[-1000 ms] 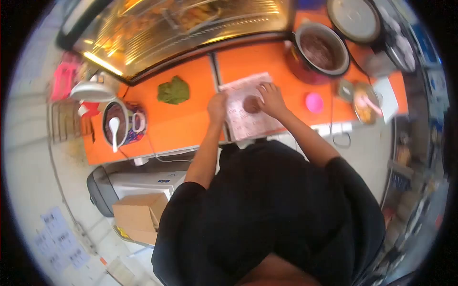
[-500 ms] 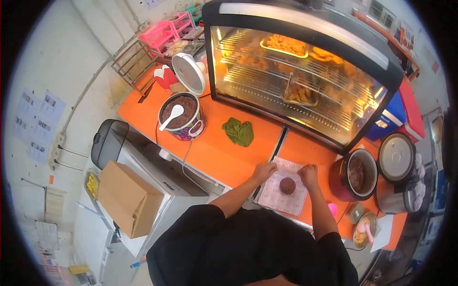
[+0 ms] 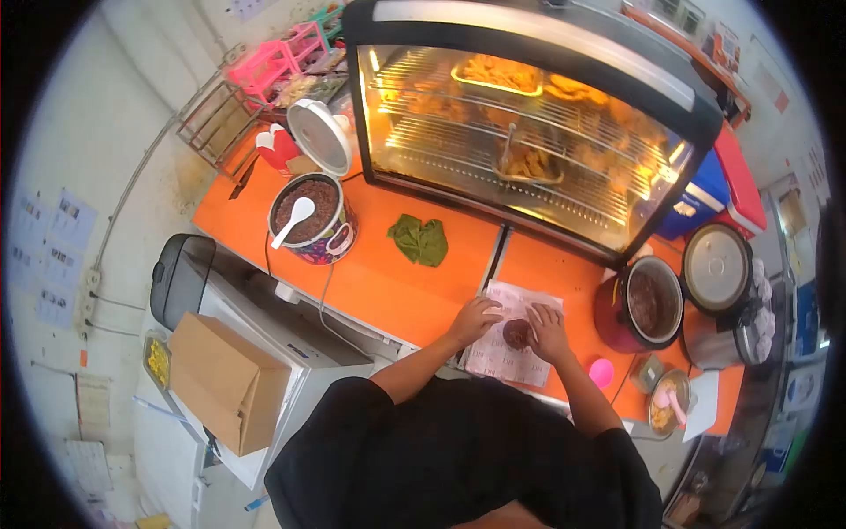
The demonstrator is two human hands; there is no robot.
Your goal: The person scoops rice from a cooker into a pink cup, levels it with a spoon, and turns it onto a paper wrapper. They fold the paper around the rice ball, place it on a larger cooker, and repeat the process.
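Observation:
A round mound of dark rice [image 3: 516,334] lies on a sheet of printed wrapping paper [image 3: 514,367] on the orange counter. My left hand [image 3: 476,320] rests over the paper's left side, fingers stretched out and apart, just left of the mound. On the other side, my right hand [image 3: 548,331] reaches over the paper with its fingers spread, close against the mound's right edge. Neither hand visibly holds anything. A pink cup-like item [image 3: 601,372] sits right of my right forearm.
A lit glass food warmer [image 3: 529,141] stands behind. Left is a rice cooker [image 3: 328,246] with a white paddle [image 3: 294,220]; a green cloth [image 3: 419,240] lies nearby. To the right are a dark pot of rice [image 3: 654,304], a lid [image 3: 717,267] and a bowl [image 3: 670,403].
Both hands have come off the paper's far corners, their closed fingers opening. They now lie lower over the paper, my right hand beside the mound. The camera view has shifted slightly.

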